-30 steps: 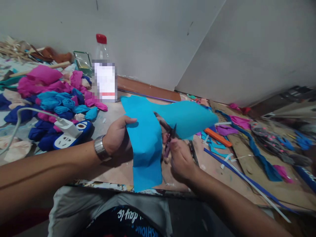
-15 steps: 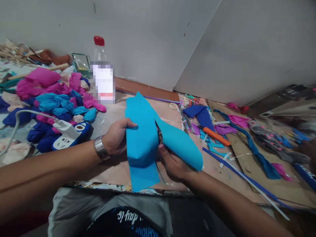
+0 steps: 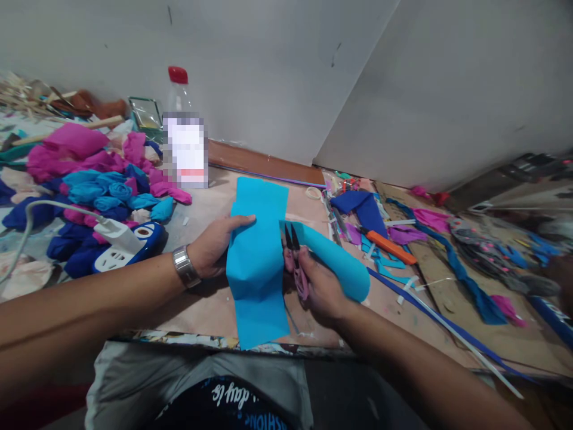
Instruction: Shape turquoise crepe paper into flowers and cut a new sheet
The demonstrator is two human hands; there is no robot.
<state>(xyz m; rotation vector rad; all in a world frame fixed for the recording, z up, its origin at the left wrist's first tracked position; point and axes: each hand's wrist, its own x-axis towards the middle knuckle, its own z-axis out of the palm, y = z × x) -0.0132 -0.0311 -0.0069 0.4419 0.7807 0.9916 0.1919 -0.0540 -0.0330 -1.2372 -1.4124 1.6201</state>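
A long sheet of bright blue paper (image 3: 257, 257) hangs over the near middle of the table. My left hand (image 3: 217, 242) pinches its left edge, thumb on top and the other fingers hidden beneath. Closed round a pair of pink-handled scissors (image 3: 296, 266) is my right hand (image 3: 324, 286). The dark blades point up and away, slightly apart, beside the sheet's right edge. A curled blue piece (image 3: 347, 257), separate from the sheet along most or all of its length, lies over the back of my right hand.
Pink, blue and cream fabric-like flowers (image 3: 107, 185) heap at left beside a blue-and-white power strip (image 3: 129, 251). Behind stand a red-capped bottle (image 3: 179, 89) and a lit phone (image 3: 187, 149). An orange utility knife (image 3: 389, 246), scraps and brown cardboard (image 3: 452, 286) lie at right.
The blades have come out from the paper and now show with the pink handles. The sheet's top has straightened, and the curled right piece has come away from it at the top.
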